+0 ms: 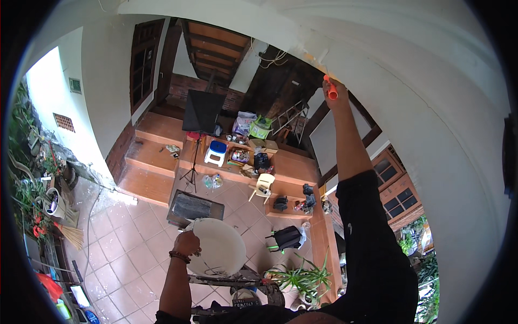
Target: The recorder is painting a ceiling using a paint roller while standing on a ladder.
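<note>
My right hand (337, 94) is raised high at upper right, closed on an orange tool handle (330, 87). Its thin metal end points up to the white painted overhead surface (377, 54), near a yellowish patch (309, 56); I cannot clearly make out the tool's head. My left hand (188, 243) is low in the middle, closed at the rim of a large white bucket (224, 243), apparently on its wire handle. The bucket stands on a dark frame (248, 276) below me, and its inside looks pale.
Below are a tiled floor (118, 248), terracotta steps (151, 151), a dark softbox on a stand (202, 110), stools (216, 152), a dark board (195, 205), a backpack (286, 237), potted plants (299, 278), a leaning ladder (288, 121) and a cable (91, 221) along the left.
</note>
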A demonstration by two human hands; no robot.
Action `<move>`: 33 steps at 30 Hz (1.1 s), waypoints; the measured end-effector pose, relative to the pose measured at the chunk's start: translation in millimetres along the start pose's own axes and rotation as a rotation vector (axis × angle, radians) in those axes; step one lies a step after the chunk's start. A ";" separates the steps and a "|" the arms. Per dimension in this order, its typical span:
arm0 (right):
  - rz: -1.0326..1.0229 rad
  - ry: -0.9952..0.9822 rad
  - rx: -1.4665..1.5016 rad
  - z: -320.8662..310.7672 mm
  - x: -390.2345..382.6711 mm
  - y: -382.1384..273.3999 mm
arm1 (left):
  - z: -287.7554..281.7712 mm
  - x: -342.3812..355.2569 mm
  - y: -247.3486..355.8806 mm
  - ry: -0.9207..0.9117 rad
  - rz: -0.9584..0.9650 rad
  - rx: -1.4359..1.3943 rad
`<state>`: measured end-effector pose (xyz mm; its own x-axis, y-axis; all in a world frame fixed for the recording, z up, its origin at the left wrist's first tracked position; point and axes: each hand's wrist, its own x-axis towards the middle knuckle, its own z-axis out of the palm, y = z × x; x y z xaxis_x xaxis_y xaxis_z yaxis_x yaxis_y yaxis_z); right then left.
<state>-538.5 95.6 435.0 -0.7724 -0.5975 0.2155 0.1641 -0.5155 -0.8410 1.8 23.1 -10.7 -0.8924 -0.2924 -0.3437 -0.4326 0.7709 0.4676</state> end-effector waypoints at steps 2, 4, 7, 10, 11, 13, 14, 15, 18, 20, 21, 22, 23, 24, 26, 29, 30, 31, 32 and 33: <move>0.072 -0.180 0.113 -8.0 -14.6 -5.6 | 20.3 14.9 -12.1 0.066 0.058 0.099; 0.079 -0.221 0.126 -21.4 -45.9 -10.6 | 23.1 18.2 -15.4 0.125 0.109 0.196; 0.113 -0.060 0.167 3.4 -143.4 -3.9 | 17.7 5.2 -16.0 -0.046 -0.300 -0.366; 0.002 -0.085 0.048 5.2 -243.5 -25.9 | 34.2 26.0 -20.2 0.019 -0.104 -0.152; 0.033 -0.049 0.059 10.2 -268.1 -25.9 | 27.6 20.6 -15.1 0.082 -0.007 -0.028; 0.013 -0.045 0.064 21.0 -299.0 -21.0 | 24.8 16.4 -13.9 0.145 0.084 0.096; -0.001 -0.046 0.073 22.8 -302.2 -16.1 | 27.2 13.7 -18.1 0.169 0.084 0.127; 0.001 -0.043 0.074 21.4 -297.2 -14.0 | 29.8 10.6 -20.5 0.192 0.092 0.158; 0.021 -0.085 0.040 6.5 -247.3 -14.5 | 29.9 16.0 -18.8 0.135 0.119 0.159; -0.013 -0.087 0.049 -2.7 -193.1 -0.6 | 42.3 21.6 -26.8 0.158 0.112 0.129; -0.022 -0.084 0.074 -3.8 -166.9 6.9 | 48.5 25.9 -29.5 0.180 0.112 0.096; -0.011 -0.063 0.066 -1.9 -138.6 19.0 | 53.7 25.4 -33.9 0.184 0.095 0.096; -0.011 -0.038 0.049 -2.0 -114.3 23.9 | 56.8 29.5 -34.9 0.138 0.040 0.055; -0.006 -0.045 0.053 -3.3 -91.3 32.1 | 58.6 29.5 -37.1 0.091 -0.021 0.012; -0.075 -0.018 0.004 -11.6 -56.1 33.2 | 35.3 25.4 -17.8 0.057 0.004 0.079; -0.064 0.024 0.061 -6.3 -37.7 29.0 | 22.6 20.3 -7.0 0.042 0.017 0.152; -0.055 0.025 0.066 -5.2 -39.6 34.1 | 23.2 16.4 -9.1 0.056 0.011 0.157; -0.043 0.009 0.064 0.6 -46.8 39.0 | 25.0 12.8 -12.9 0.050 -0.001 0.157; -0.035 -0.005 0.061 4.2 -56.4 41.0 | 27.3 12.1 -16.2 0.057 -0.014 0.157; -0.036 -0.002 0.061 4.7 -70.9 37.7 | 28.9 13.7 -17.0 0.067 -0.016 0.158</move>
<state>-474.7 115.6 390.3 -0.7773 -0.5792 0.2457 0.1735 -0.5727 -0.8012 0.6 22.3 -46.9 -0.8946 -0.3381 -0.2924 -0.4258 0.8436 0.3273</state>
